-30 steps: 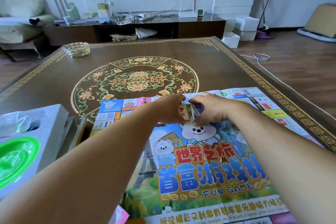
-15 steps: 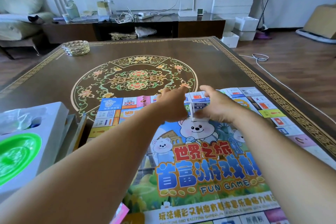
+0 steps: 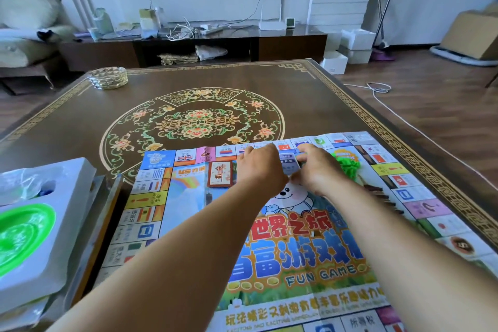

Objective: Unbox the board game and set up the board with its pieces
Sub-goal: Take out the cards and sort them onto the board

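Paper game board (image 3: 296, 250) lies flat on dark patterned desk (image 3: 310, 105). Both hands, left hand (image 3: 260, 167) & right hand (image 3: 316, 170), pinch blue card deck (image 3: 290, 166) over board's far edge; red card deck (image 3: 220, 174) already down. Risk: loose grip, cards fan/scatter.

Your colourful paper board (image 3: 283, 259) lies unfolded and flat; a red card deck (image 3: 219, 174) sits at its 11 o'clock, face-down.

Game board (image 3: 310, 256) multicoloured, bear print; red-brown card stack (image 3: 220, 174); dark brown table (image 3: 80, 121), floral gold medallion.
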Demonstrator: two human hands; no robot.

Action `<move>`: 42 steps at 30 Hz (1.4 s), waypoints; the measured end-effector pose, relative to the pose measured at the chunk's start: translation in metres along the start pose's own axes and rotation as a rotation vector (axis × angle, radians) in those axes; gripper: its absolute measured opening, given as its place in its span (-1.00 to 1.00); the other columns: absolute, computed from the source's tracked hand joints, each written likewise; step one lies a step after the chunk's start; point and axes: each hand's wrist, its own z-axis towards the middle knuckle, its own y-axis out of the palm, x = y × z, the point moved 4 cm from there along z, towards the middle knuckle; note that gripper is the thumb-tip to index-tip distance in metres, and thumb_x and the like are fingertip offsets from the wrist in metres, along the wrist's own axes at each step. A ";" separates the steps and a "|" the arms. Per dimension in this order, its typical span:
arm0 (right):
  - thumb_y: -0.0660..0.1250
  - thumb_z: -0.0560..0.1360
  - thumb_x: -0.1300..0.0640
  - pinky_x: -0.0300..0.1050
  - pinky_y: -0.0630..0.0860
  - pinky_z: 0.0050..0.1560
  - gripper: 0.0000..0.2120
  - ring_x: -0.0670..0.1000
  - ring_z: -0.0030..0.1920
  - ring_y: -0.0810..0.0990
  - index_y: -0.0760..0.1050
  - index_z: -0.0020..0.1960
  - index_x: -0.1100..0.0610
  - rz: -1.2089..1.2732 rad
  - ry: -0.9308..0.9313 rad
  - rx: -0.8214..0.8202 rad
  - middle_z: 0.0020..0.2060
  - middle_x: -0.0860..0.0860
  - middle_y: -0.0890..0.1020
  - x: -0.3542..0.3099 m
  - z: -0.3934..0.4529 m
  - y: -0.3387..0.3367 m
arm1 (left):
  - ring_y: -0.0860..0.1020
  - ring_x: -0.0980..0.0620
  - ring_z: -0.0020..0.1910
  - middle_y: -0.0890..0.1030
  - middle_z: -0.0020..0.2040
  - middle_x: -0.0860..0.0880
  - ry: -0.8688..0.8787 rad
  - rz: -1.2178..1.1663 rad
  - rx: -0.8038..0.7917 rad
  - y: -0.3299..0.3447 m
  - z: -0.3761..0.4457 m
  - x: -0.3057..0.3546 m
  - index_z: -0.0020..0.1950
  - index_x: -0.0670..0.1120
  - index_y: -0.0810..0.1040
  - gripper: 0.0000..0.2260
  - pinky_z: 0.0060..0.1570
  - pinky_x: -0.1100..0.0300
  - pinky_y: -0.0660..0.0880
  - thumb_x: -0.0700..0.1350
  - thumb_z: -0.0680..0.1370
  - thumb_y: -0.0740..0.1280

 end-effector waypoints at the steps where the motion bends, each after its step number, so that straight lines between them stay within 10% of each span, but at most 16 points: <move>1: 0.29 0.47 0.30 -0.02 0.44 0.22 -0.53 0.13 0.18 0.52 0.32 0.36 0.17 -0.006 -0.007 0.010 0.23 0.08 0.55 -0.002 0.000 -0.001 | 0.39 -0.10 0.26 0.60 0.14 -0.08 -0.009 -0.005 0.015 0.000 0.000 0.001 0.29 -0.06 0.41 -0.58 0.14 0.07 0.34 0.00 0.48 0.40; 13: 0.20 0.48 0.33 -0.05 0.47 0.11 -0.54 0.10 0.15 0.52 0.32 0.35 0.07 -0.042 -0.106 0.081 0.22 0.00 0.53 -0.014 -0.015 -0.009 | 0.34 -0.08 0.27 0.61 0.16 0.01 -0.150 -0.141 0.105 -0.027 0.002 -0.034 0.35 0.00 0.38 -0.51 0.15 0.04 0.43 -0.32 0.45 0.15; 25: 0.27 0.48 0.18 -0.07 0.46 0.06 -0.58 0.14 0.16 0.53 0.33 0.33 0.10 -0.258 -0.146 0.003 0.15 0.06 0.57 -0.045 -0.024 0.031 | 0.23 -0.12 0.33 0.62 0.05 -0.08 -0.116 0.106 0.047 -0.017 -0.016 -0.054 0.28 -0.03 0.35 -0.51 0.19 0.07 0.23 -0.01 0.41 0.43; 42: 0.25 0.49 0.23 -0.03 0.46 0.11 -0.57 0.12 0.22 0.46 0.31 0.34 0.07 -0.206 -0.149 0.053 0.18 0.03 0.56 -0.040 -0.017 0.024 | 0.30 -0.05 0.25 0.57 0.18 0.09 -0.099 -0.175 0.113 -0.039 0.002 -0.074 0.40 0.02 0.28 -0.45 0.06 0.12 0.37 -0.26 0.46 0.34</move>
